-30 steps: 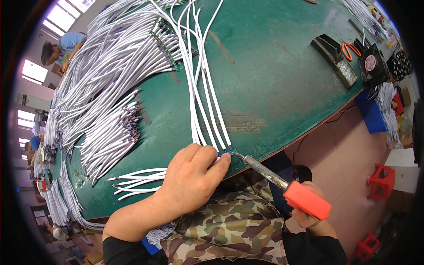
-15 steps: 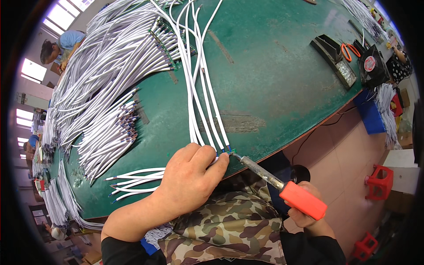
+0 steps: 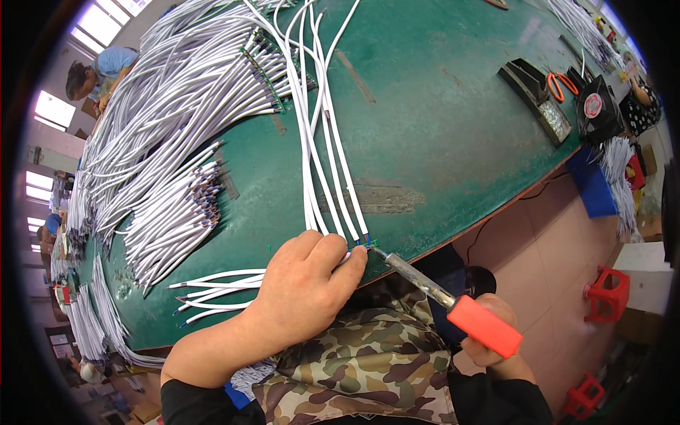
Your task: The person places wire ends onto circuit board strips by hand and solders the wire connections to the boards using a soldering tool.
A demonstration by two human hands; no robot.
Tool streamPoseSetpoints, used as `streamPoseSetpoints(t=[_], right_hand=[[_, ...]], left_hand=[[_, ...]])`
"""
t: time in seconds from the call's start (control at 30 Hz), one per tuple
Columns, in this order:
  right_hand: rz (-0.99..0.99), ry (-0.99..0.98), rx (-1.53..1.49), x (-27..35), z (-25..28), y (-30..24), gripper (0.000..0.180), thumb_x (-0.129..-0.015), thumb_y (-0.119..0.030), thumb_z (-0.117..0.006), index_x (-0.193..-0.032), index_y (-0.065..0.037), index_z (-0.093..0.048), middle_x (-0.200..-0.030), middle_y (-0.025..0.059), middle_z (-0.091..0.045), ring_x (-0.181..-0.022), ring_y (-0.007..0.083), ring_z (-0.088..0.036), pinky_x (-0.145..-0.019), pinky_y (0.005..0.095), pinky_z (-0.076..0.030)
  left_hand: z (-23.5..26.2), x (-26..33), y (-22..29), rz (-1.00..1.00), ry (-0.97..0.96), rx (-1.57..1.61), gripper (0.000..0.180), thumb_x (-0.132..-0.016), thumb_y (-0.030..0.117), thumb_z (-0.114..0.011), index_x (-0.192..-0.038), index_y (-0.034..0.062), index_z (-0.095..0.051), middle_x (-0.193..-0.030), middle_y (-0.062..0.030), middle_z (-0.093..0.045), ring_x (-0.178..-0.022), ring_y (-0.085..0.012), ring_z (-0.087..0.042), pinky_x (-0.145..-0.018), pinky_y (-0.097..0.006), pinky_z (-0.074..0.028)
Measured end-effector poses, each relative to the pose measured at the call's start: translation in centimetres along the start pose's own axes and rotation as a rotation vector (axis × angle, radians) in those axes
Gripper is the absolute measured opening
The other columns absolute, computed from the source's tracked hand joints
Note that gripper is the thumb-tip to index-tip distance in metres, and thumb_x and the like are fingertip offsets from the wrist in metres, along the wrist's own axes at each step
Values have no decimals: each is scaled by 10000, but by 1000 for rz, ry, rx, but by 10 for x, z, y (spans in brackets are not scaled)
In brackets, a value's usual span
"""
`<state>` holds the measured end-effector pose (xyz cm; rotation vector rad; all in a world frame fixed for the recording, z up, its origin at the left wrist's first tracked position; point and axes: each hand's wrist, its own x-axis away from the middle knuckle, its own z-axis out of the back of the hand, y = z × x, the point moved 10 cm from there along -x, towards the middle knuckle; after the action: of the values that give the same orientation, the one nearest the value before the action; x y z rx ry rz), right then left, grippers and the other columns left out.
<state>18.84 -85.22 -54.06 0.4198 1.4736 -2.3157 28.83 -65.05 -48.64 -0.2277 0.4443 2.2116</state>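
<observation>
My right hand (image 3: 492, 333) grips the orange handle of a soldering iron (image 3: 418, 280), whose tip meets a small green circuit board (image 3: 373, 244) near the table's front edge. Several long white cables (image 3: 333, 163) run down to this board and end in blue wires. My left hand (image 3: 304, 280) is closed, thumb and forefinger pinching short white cables (image 3: 227, 282) close to the iron's tip. Their loose ends fan out to the left; the pinched ends are mostly hidden under my fingers.
A large heap of white cables (image 3: 170, 92) covers the green table's (image 3: 453, 106) far left, with a shorter bundle (image 3: 177, 219) before it. At the right stand a dark tray (image 3: 535, 99), orange-handled scissors (image 3: 562, 85) and a black fan (image 3: 598, 106). Red stools (image 3: 608, 292) stand on the floor.
The soldering iron's handle and my right hand have shifted very slightly left and down, the tip staying at the board. My left hand holds its place.
</observation>
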Motion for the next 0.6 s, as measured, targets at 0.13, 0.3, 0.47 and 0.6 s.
streamPoseSetpoints(t=[0.13, 0.3, 0.47, 0.6], right_hand=[[-23, 35, -1, 5, 4, 1, 225, -886, -282, -667, -854, -60, -643, -789, 70, -645, -638, 250, -602, -563, 361, -441], [-35, 33, 17, 3, 3, 1, 260, -921, -320, -647, -856, -68, -648, -805, 65, -662, -656, 244, -617, -588, 350, -452], [-44, 34, -26, 3, 3, -1, 294, -925, -355, -654, -851, -70, -646, -793, 63, -653, -660, 243, -618, -588, 348, -451], [-24, 36, -1, 4, 3, 1, 301, -933, -363, -649, -847, -75, -646, -786, 60, -649, -662, 241, -620, -588, 347, -454]], left_hand=[[1, -1, 1, -8, 18, 4, 320, -678, 12, -691, -998, 13, -705, -789, -65, -519, -670, -229, -524, -568, -355, -429], [0, 0, 2, -10, 16, -2, 313, -681, 18, -687, -994, 11, -706, -788, -65, -519, -671, -228, -526, -570, -355, -430], [2, 1, 3, -12, 9, -3, 323, -679, 24, -687, -1001, 17, -707, -794, -64, -519, -673, -227, -527, -574, -351, -431], [1, 1, 2, -9, 1, -17, 317, -679, 26, -682, -994, 21, -711, -796, -62, -522, -675, -226, -523, -578, -355, -431]])
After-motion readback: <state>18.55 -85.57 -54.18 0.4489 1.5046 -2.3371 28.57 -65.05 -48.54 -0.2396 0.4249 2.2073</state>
